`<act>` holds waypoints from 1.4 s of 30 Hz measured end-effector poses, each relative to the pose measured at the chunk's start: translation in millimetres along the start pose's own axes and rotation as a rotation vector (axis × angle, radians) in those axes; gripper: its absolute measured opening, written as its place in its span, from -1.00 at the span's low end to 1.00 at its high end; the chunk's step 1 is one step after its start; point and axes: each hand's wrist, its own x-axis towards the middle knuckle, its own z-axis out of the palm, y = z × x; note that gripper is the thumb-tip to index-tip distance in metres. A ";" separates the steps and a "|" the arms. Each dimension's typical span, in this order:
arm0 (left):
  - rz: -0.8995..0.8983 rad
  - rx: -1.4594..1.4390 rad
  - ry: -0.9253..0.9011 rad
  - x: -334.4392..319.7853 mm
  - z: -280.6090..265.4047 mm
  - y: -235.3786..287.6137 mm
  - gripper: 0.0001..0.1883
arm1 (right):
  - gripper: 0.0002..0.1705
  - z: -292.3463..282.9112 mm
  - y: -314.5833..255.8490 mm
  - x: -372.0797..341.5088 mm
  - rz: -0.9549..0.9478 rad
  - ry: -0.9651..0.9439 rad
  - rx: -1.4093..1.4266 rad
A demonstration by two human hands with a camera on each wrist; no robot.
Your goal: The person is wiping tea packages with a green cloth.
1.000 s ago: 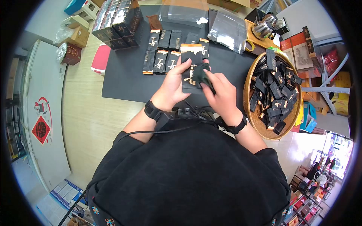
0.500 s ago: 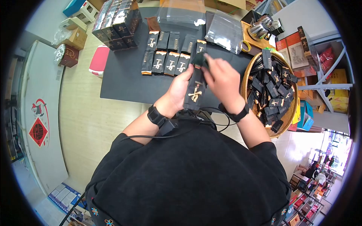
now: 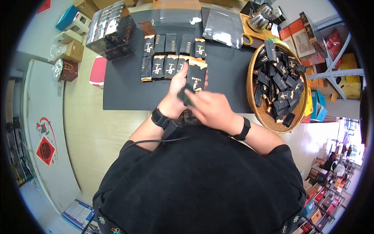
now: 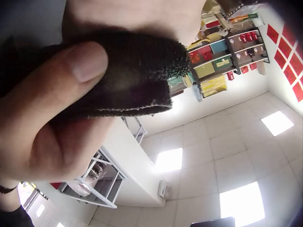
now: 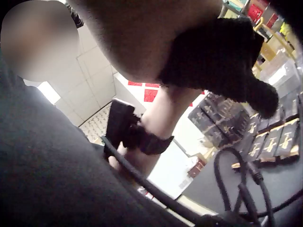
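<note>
In the head view the left hand (image 3: 177,87) grips a black packet with an orange-edged top (image 3: 198,72), thumb along one side and fingertips at the other. Over the packet's lower end, the right hand (image 3: 212,109) pinches a dark cloth (image 3: 186,94), blurred there. The left wrist view shows a thumb pressing the fuzzy cloth (image 4: 137,71) close up; the packet cannot be made out. Dark cloth (image 5: 213,56) also hangs by the right hand (image 5: 142,38) in the right wrist view. Similar packets (image 3: 158,66) lie in two rows beyond the hands.
A round wicker basket (image 3: 251,87) heaped with black packets stands at the right. Stacked wrapped boxes (image 3: 111,33) occupy the table's back left. Clear plastic sheets (image 3: 224,27), yellow tape (image 3: 247,39) and a tray with metal pots (image 3: 259,21) are at the back.
The held packet has turned from its narrow side to a broad face and its orange top points away from the body. The right hand with the cloth has moved left and nearer the body.
</note>
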 end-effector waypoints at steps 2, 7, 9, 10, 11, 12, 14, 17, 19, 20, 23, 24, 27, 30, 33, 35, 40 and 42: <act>-0.073 -0.109 0.012 10.9 -7.3 -11.7 -0.51 | -0.42 -4.4 15.1 -4.2 0.042 0.039 -0.139; -0.194 -0.164 0.032 24.0 -2.5 -46.3 -0.50 | -0.52 -21.1 50.7 -17.7 0.350 0.141 -0.290; -0.100 0.072 0.109 29.8 8.3 -51.3 -0.55 | -0.48 -14.7 33.0 -45.3 0.192 0.023 -0.156; -0.184 -0.081 -0.048 37.0 -2.9 -55.5 -0.57 | -0.46 -15.3 35.8 -52.9 0.212 0.029 -0.172; -0.222 -0.169 -0.048 43.0 -7.1 -63.4 -0.57 | -0.45 -17.3 40.9 -59.8 0.232 0.035 -0.187; -0.260 -0.259 -0.041 46.9 -9.7 -73.4 -0.56 | -0.48 -23.4 57.6 -61.3 0.286 0.090 -0.205; -0.306 -0.255 0.098 50.0 3.4 -89.4 -0.54 | -0.53 -33.5 85.1 -63.4 0.471 0.133 -0.223; -0.261 -0.021 0.130 62.8 -21.1 -108.1 -0.38 | -0.64 -50.8 107.7 -82.3 0.637 0.210 -0.027; -0.126 0.200 0.242 72.0 -9.6 -107.4 -0.24 | -0.68 -64.6 123.8 -106.7 0.655 0.290 0.088; -0.133 0.201 0.268 77.9 -27.9 -106.7 -0.17 | -0.70 -76.8 127.1 -117.5 0.730 0.303 0.170; -0.127 0.534 0.386 88.0 -71.8 -100.0 -0.34 | -0.73 -107.9 142.4 -158.6 0.791 0.348 0.269; -0.077 0.730 0.423 95.0 -86.7 -101.7 -0.40 | -0.74 -117.1 147.5 -173.8 0.812 0.325 0.246; 0.072 1.448 0.631 125.1 -147.3 -99.6 -0.42 | -0.76 -139.5 159.2 -210.0 0.884 0.306 0.202; 0.117 1.709 0.895 147.2 -98.8 -104.5 -0.28 | -0.77 -149.6 166.7 -236.9 0.921 0.363 0.210; 0.320 2.042 0.896 171.8 -161.5 -103.7 -0.18 | -0.78 -152.4 173.2 -261.0 0.944 0.395 0.181; 0.416 2.200 0.870 177.2 -185.2 -107.5 -0.17 | -0.78 -158.8 173.8 -272.6 0.986 0.378 0.184; 0.331 2.429 0.844 168.1 -152.0 -134.2 -0.28 | -0.78 -174.3 178.5 -291.2 1.028 0.381 0.133; 0.374 2.473 0.865 166.5 -157.2 -137.9 -0.37 | -0.78 -176.1 180.5 -297.9 1.029 0.399 0.139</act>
